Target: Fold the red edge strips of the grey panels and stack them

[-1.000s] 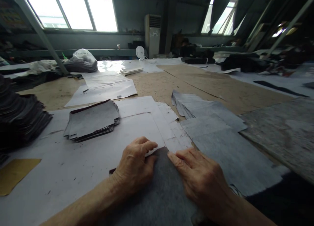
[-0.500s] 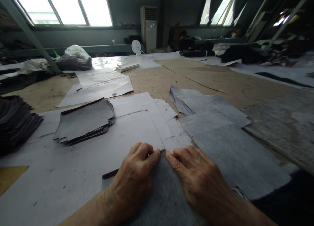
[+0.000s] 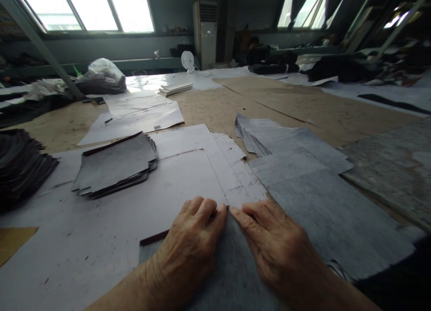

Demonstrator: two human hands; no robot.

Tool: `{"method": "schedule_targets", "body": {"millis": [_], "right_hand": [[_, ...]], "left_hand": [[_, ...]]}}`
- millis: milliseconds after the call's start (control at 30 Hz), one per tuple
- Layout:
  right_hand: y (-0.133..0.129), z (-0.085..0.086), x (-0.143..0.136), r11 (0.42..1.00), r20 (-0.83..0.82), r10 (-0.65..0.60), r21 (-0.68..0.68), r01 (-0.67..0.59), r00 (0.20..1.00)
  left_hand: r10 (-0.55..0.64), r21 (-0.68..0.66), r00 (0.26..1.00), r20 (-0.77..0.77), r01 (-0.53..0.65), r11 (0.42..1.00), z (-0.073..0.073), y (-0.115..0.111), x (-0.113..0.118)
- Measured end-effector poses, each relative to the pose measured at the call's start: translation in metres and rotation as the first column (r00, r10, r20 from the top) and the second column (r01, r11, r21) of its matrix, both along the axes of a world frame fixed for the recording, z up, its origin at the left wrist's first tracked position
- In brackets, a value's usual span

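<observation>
The sheet (image 3: pixel 237 268) lies near, on the desk (image 3: pixel 208 106). Left hand (image 3: pixel 191 241) pinches its far edge, grip closed; right hand (image 3: pixel 278 241) touches it, grip unclear. Left, a stack (image 3: pixel 117 160); right, grey pieces (image 3: pixel 326 201).

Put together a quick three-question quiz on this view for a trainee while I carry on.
1. True or false: the left hand and the right hand both touch the gray sheet.

2. Multiple choice: what color is the narrow strip showing beside the left hand?
A) bright green
B) dark maroon
C) white

3. Fill in the blank: the yellowish piece lies at the ____ edge of the picture.

Key: 1. True; 2. B; 3. left
</observation>
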State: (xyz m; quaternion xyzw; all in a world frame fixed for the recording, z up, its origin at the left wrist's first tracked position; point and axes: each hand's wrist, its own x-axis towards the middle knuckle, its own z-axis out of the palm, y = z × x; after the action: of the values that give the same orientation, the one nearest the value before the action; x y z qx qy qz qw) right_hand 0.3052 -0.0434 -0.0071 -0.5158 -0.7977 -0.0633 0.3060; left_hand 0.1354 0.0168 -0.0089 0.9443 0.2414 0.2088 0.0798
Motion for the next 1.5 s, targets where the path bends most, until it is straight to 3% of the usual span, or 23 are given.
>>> {"method": "schedule_targets", "body": {"millis": [133, 500, 633, 733, 833, 967, 1067, 1200, 1400, 1500], "right_hand": [[0.0, -0.002, 0.004, 0.998, -0.075, -0.016, 0.063, 0.02, 0.997], [0.003, -0.004, 0.005, 0.996, -0.095, -0.066, -0.06, 0.061, 0.993], [0.002, -0.004, 0.006, 0.994, -0.129, -0.074, -0.095, 0.062, 0.989], [0.003, -0.003, 0.008, 0.989, -0.167, -0.076, -0.142, 0.052, 0.983], [0.006, 0.004, 0.007, 0.977, -0.227, -0.128, -0.197, 0.084, 0.965], [0.015, 0.017, 0.0, 0.915, -0.299, -0.238, -0.388, 0.111, 0.924], [0.023, 0.023, -0.006, 0.886, -0.312, -0.243, -0.458, 0.079, 0.919], [0.03, 0.023, -0.011, 0.883, -0.305, -0.181, -0.469, 0.018, 0.935], [0.03, 0.031, -0.015, 0.907, -0.293, -0.102, -0.42, -0.033, 0.951], [0.026, 0.038, -0.016, 0.926, -0.278, -0.048, -0.372, -0.062, 0.959]], "left_hand": [[-0.006, 0.005, 0.998, -0.067, 0.006, 1.0, 0.002, -0.001, 0.0], [0.015, -0.033, 0.998, -0.063, -0.018, 0.999, 0.006, 0.0, 0.0], [0.173, -0.01, 0.984, -0.033, -0.174, 0.985, 0.006, 0.0, -0.002], [0.311, -0.127, 0.95, -0.019, -0.311, 0.942, 0.008, 0.0, -0.003], [0.341, -0.221, 0.94, -0.03, -0.339, 0.914, 0.01, 0.001, -0.004], [0.322, -0.234, 0.946, 0.019, -0.309, 0.922, 0.011, 0.001, -0.004], [0.299, -0.224, 0.953, 0.057, -0.28, 0.934, 0.011, 0.0, -0.006], [0.269, -0.258, 0.96, 0.075, -0.242, 0.935, 0.013, 0.001, -0.007], [0.214, -0.465, 0.959, 0.185, -0.106, 0.879, 0.017, 0.01, -0.01], [0.172, -0.47, 0.963, 0.208, -0.056, 0.881, 0.015, 0.011, -0.013]]}}
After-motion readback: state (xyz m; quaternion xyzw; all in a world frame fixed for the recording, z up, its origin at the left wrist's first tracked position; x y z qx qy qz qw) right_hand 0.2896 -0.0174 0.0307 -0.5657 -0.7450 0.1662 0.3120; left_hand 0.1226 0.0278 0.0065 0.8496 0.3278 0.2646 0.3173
